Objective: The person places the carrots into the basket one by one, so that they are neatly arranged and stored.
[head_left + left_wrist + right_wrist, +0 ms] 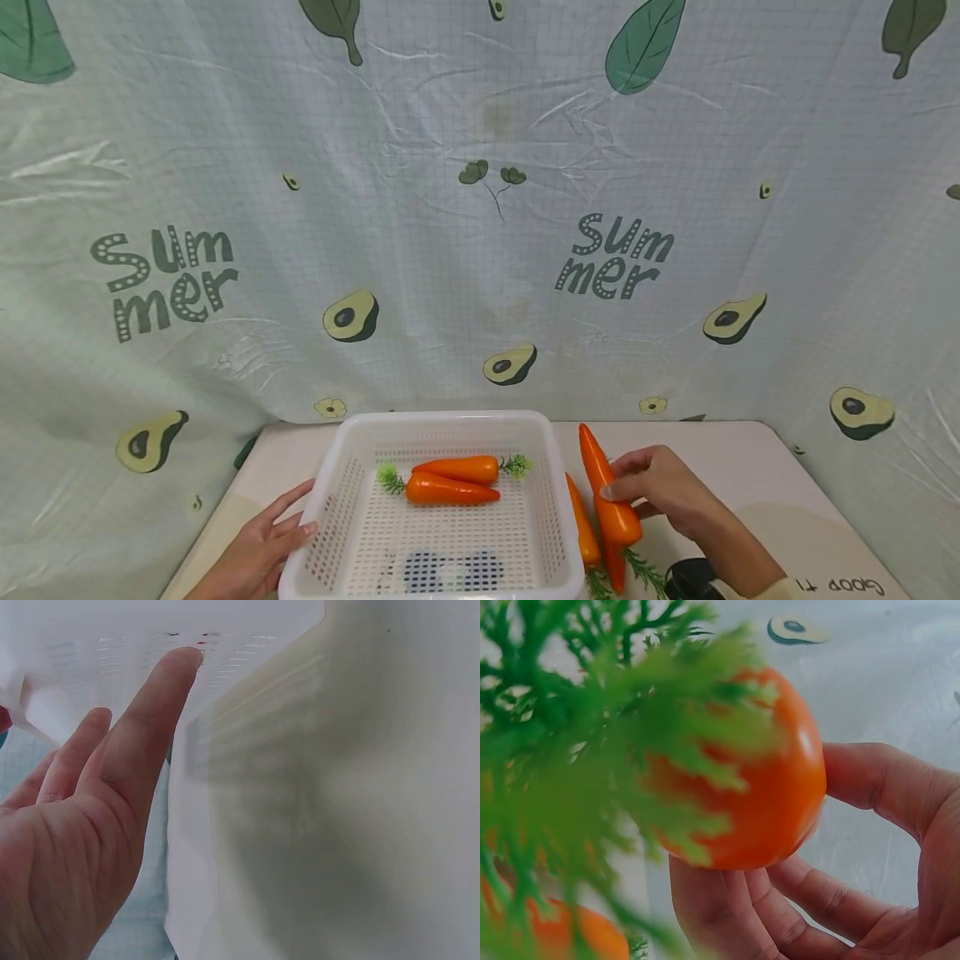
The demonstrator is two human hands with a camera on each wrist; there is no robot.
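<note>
From my screen I start at the left, where the patterned sheet [450, 108] hangs behind the pale table [720, 454] and down beside it. The person's left hand [258, 546] is at about 9 o'clock of the white basket [360, 423], its fingers spread and fairly straight, touching the outer wall; my left wrist view shows one fingertip against the slotted side. Inside the basket, towards 12 o'clock, I see two carrots lying side by side, seemingly touching: the back carrot [450, 468] has its leaves at 3 o'clock and its tip at 9, while the front carrot [452, 490] lies the other way round. Blue patches show through the holes near 6 o'clock. Just outside the basket, at 3 o'clock, another carrot [584, 525] lies along the wall, its tip towards 11. Right beside that, the person's right hand [656, 483] pinches a large carrot [600, 479] between thumb and fingers, tip at 11 o'clock and leaves at 5. An orange end [615, 572] pokes out beneath it, pointing to 6; I can't tell what it rests on. Farther right, towards 5 o'clock, I see a black object [693, 577] by the wrist, a pale sleeve [783, 590] and dark lettering [847, 585] on the table.
</note>
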